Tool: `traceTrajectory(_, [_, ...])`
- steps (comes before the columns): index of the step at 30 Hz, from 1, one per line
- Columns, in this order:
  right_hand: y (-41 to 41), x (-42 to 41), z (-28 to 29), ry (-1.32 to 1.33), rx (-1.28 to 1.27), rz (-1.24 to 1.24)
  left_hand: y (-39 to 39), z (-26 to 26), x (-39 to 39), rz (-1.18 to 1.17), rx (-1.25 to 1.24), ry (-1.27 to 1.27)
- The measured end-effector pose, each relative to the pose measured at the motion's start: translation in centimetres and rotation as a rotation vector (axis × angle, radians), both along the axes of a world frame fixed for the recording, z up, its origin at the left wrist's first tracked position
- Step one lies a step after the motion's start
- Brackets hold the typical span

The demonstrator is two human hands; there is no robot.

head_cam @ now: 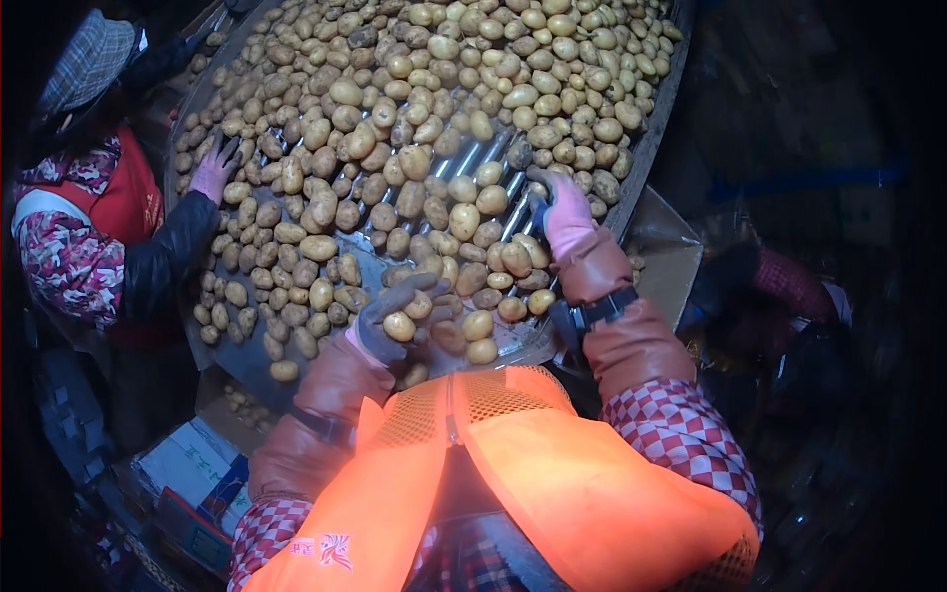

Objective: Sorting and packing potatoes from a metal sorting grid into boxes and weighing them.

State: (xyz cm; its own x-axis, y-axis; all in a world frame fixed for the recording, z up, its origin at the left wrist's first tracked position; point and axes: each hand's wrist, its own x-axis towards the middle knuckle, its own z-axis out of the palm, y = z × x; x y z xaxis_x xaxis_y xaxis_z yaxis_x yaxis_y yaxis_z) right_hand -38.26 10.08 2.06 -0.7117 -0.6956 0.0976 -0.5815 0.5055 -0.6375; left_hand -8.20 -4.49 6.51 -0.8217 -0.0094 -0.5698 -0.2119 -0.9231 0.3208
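Many potatoes (348,92) lie over a wide sorting table with metal rollers (470,159) and a flat metal sheet (362,255) at its near end. My left hand (388,311), in a grey and pink glove, is closed around a couple of potatoes (399,326) just above the near edge, beside my orange vest. My right hand (562,207), in a pink glove with dark fingers, rests at the right side of the rollers among potatoes. Its fingertips are bent near a small potato; whether they grip it cannot be told.
A co-worker in a checked hat (89,63) stands at the left, a gloved hand (214,170) on the potatoes. An open cardboard box (669,255) stands by the table's right edge. Another box (222,414) holding potatoes is below left. The table has a raised right rim (666,118).
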Motion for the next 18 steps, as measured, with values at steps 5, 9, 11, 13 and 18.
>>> traceTrajectory(5, [-2.3, 11.6, 6.5, -0.395, -0.038, 0.471, 0.2, -3.6, 0.8, -0.019, 0.011, 0.118])
traceTrajectory(9, [-3.0, 15.2, 5.0, -0.034, -0.039, 0.607, -0.1, -5.8, 0.8, -0.175, -0.310, 0.346])
traceTrajectory(11, [-4.8, 13.1, 5.4, -0.179, 0.075, 0.559, 0.1, -7.6, 1.0, -0.078, -0.390, 0.369])
traceTrajectory(13, [-6.7, 8.7, 4.6, -0.576, -0.083, 0.211, -0.3, -0.9, 0.0, -0.034, -0.012, 0.111])
traceTrajectory(18, [-9.1, 0.6, -1.2, 0.107, 0.545, 0.123, -0.3, -4.5, 0.6, 0.043, -0.004, 0.169])
